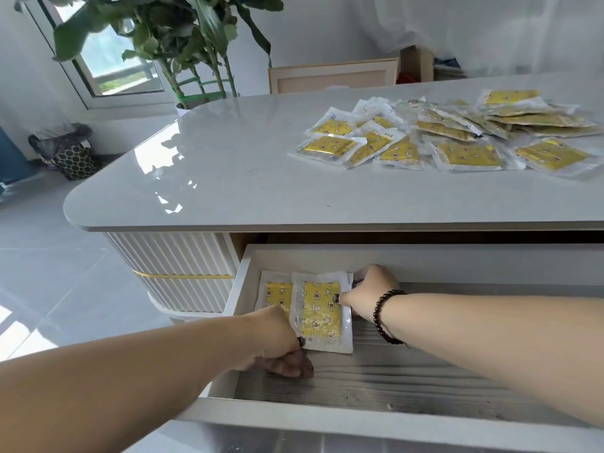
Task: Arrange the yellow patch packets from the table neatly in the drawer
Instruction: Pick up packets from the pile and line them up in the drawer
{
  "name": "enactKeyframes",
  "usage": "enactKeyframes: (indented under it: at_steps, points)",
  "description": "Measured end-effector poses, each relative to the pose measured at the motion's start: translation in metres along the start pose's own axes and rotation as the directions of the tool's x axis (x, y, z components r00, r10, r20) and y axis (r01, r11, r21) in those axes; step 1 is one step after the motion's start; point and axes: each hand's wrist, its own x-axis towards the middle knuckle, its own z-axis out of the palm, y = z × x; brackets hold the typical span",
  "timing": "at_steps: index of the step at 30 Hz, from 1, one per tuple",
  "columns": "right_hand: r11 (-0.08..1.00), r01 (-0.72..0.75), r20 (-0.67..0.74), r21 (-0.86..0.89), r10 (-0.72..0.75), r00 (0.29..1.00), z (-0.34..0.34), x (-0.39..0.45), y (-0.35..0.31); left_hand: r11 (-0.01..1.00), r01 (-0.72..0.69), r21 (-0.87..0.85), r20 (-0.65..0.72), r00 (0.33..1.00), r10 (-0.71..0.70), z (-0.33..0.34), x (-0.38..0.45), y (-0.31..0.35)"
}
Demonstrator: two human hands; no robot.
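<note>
The drawer (pixel 376 256) under the table stands pulled out. In its far left corner lies a yellow patch packet (pixel 322 313), overlapping a second packet (pixel 276 294) to its left. My left hand (pixel 281 341) grips the near left corner of the top packet, fingers curled under it. My right hand (pixel 369 294), with a dark bead bracelet on the wrist, pinches the packet's right edge, thumb on top. A loose heap of several yellow packets (pixel 457 135) lies on the grey tabletop (pixel 228 178) at the right.
The drawer's floor (pixel 425 371) is grey wood grain, bare to the right of the packets. A large green plant (pixel 183 44) stands behind the table's left end. A patterned bin (pixel 70 152) sits on the floor at the left.
</note>
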Motion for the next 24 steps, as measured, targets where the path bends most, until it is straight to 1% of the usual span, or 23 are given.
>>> enactKeyframes:
  at_steps: [2, 4, 5, 7, 9, 10, 11, 12, 13, 14, 15, 17, 19, 21, 22, 24]
  points:
    - [1.0, -0.008, -0.008, -0.027, 0.008, 1.0, -0.001, -0.002, 0.002, 1.0, 0.012, 0.016, 0.006, 1.0, -0.012, 0.001, 0.002, 0.0]
    - [0.999, -0.014, -0.016, -0.046, 0.013, 1.0, -0.003, -0.003, 0.004, 0.999, 0.021, 0.036, -0.017, 1.0, -0.02, 0.003, 0.002, 0.002]
    - [0.999, -0.01, -0.01, -0.049, 0.009, 1.0, -0.004, -0.003, 0.005, 0.997, 0.021, 0.073, -0.034, 0.999, -0.018, 0.004, 0.002, 0.003]
    - [0.997, 0.02, 0.009, -0.08, -0.02, 1.0, -0.008, -0.005, 0.006, 0.967, 0.004, 0.256, -0.105, 0.994, 0.023, 0.008, 0.001, 0.007]
    - [0.984, 0.068, 0.036, -0.163, -0.063, 0.997, -0.015, -0.009, 0.006, 0.842, 0.007, 0.54, -0.228, 0.964, 0.138, 0.012, -0.006, 0.014]
    - [0.976, 0.092, 0.046, -0.196, -0.084, 0.995, -0.019, -0.012, 0.005, 0.721, 0.015, 0.693, -0.216, 0.958, 0.188, 0.015, -0.013, 0.019]
    - [0.971, 0.114, 0.057, -0.209, -0.104, 0.993, -0.023, -0.016, 0.003, 0.587, 0.022, 0.809, -0.184, 0.959, 0.217, 0.018, -0.022, 0.023]
    - [0.97, 0.134, 0.065, -0.203, -0.124, 0.99, -0.028, -0.019, 0.002, 0.529, 0.034, 0.848, -0.17, 0.962, 0.212, 0.017, -0.025, 0.025]
    - [0.971, 0.151, 0.066, -0.185, -0.141, 0.988, -0.034, -0.023, 0.001, 0.535, 0.05, 0.844, -0.184, 0.962, 0.2, 0.018, -0.028, 0.027]
    - [0.971, 0.17, 0.064, -0.169, -0.162, 0.985, -0.04, -0.029, -0.001, 0.599, 0.038, 0.8, -0.219, 0.948, 0.233, 0.016, -0.03, 0.03]
    - [0.968, 0.192, 0.062, -0.16, -0.185, 0.981, -0.048, -0.034, -0.003, 0.672, 0.008, 0.741, -0.264, 0.923, 0.28, 0.013, -0.033, 0.035]
    - [0.961, 0.237, 0.041, -0.143, -0.234, 0.971, -0.067, -0.045, -0.007, 0.713, -0.07, 0.697, -0.31, 0.868, 0.388, 0.005, -0.041, 0.045]
    - [0.962, 0.26, 0.011, -0.079, -0.26, 0.966, -0.09, -0.057, -0.013, 0.675, -0.132, 0.726, -0.337, 0.786, 0.518, 0.0, -0.053, 0.06]
    - [0.963, 0.268, -0.018, 0.036, -0.267, 0.963, -0.113, -0.065, -0.017, 0.643, -0.22, 0.734, -0.362, 0.674, 0.644, -0.001, -0.066, 0.076]
    - [0.958, 0.274, -0.031, 0.082, -0.272, 0.962, -0.123, -0.069, -0.019, 0.63, -0.254, 0.734, -0.374, 0.622, 0.688, -0.001, -0.07, 0.085]
    - [0.945, 0.287, -0.073, 0.159, -0.278, 0.958, -0.14, -0.07, -0.023, 0.603, -0.27, 0.75, -0.403, 0.537, 0.741, 0.002, -0.078, 0.101]
